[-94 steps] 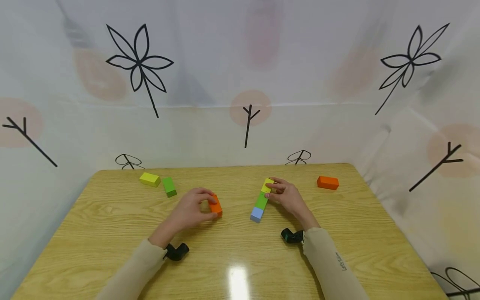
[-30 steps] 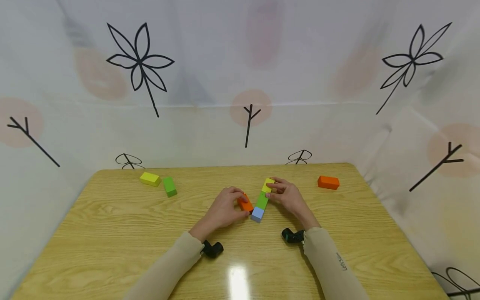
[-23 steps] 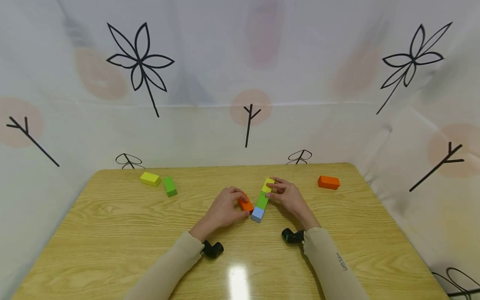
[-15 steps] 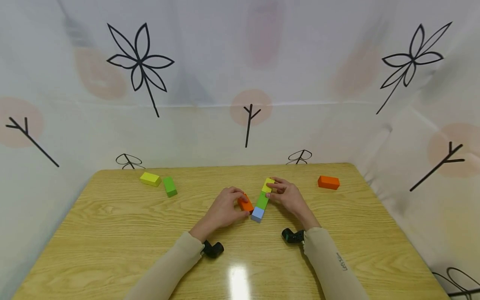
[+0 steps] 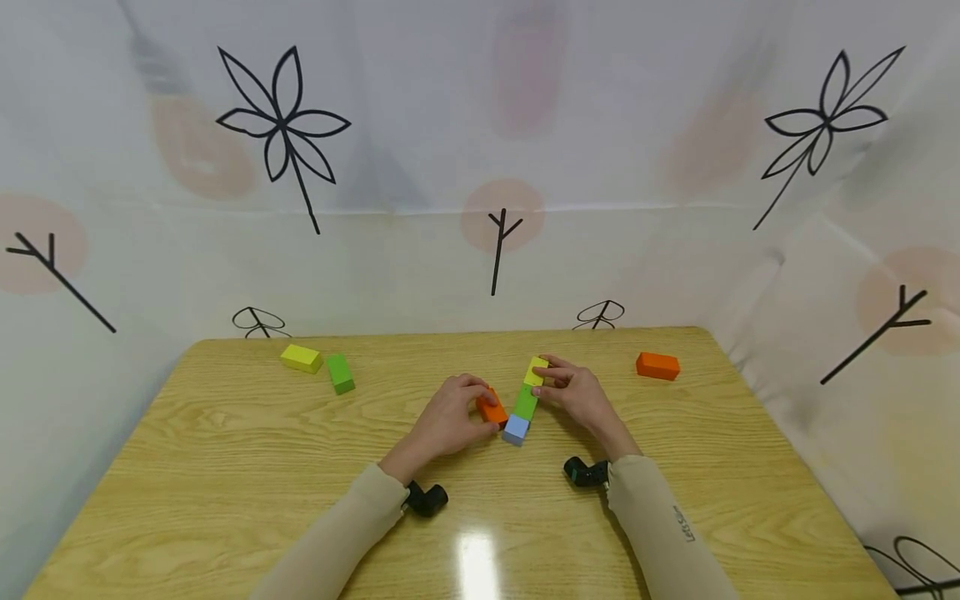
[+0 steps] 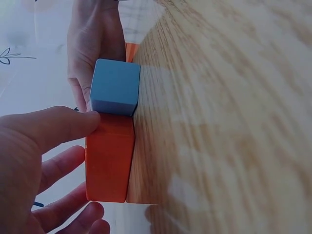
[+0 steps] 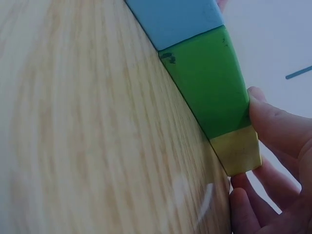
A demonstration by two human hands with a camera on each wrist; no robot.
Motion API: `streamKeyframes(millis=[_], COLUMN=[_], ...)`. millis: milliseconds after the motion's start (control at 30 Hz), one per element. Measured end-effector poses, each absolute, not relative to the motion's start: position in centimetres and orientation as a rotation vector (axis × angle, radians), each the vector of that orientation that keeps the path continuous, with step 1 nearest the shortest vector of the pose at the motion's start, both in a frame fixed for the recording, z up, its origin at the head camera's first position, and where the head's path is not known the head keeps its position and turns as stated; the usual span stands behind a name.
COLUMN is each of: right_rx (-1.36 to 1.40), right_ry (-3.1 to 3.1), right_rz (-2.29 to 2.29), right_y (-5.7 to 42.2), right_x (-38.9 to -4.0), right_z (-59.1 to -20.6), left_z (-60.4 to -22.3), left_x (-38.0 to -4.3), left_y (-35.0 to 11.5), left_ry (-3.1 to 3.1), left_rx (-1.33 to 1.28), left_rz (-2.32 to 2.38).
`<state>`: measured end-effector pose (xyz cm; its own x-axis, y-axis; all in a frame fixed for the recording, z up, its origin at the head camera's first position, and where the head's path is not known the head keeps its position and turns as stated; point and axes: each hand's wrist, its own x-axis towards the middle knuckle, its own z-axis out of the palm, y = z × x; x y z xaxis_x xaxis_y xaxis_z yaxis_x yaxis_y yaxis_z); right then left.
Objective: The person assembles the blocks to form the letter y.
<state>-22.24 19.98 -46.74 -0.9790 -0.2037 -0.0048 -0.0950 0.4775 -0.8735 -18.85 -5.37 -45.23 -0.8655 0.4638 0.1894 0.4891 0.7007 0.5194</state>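
As fingers (image 6: 67, 164) hold blocks (image 6: 110, 163), green (image 7: 209, 85) touches blue (image 7: 183, 22).

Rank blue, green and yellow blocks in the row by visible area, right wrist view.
1. Green block
2. Blue block, cut off by the picture's top edge; its full extent is unsure
3. Yellow block

Apparent size only; nearness to the camera may skew it.

Right of centre in the lower half of the frame, laid end to end on a slant: yellow block (image 5: 532, 378), green block (image 5: 525, 404), pale blue block (image 5: 515, 429); left of these, oppositely slanted, lower end against the blue, orange block (image 5: 492, 412).
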Motion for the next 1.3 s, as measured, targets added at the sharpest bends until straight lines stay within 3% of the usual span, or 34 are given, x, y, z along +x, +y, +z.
streamKeyframes(millis=[533,1300], right_rx=[-0.239,-0.19], right_ry=[2.596,2.575], right_rz=[-1.535,-1.55], right_y=[20.0,20.0], right_x=[-22.3,-22.3], right_z=[-46.9,-46.5], left_z=[-44.6,-43.6], left_x=[-19.2,-20.0], left_y=[-6.5,-17.1], left_ry=[-2.852,-2.783], left_rx=[-0.777,-0.458], left_rz=[-0.894,-1.019])
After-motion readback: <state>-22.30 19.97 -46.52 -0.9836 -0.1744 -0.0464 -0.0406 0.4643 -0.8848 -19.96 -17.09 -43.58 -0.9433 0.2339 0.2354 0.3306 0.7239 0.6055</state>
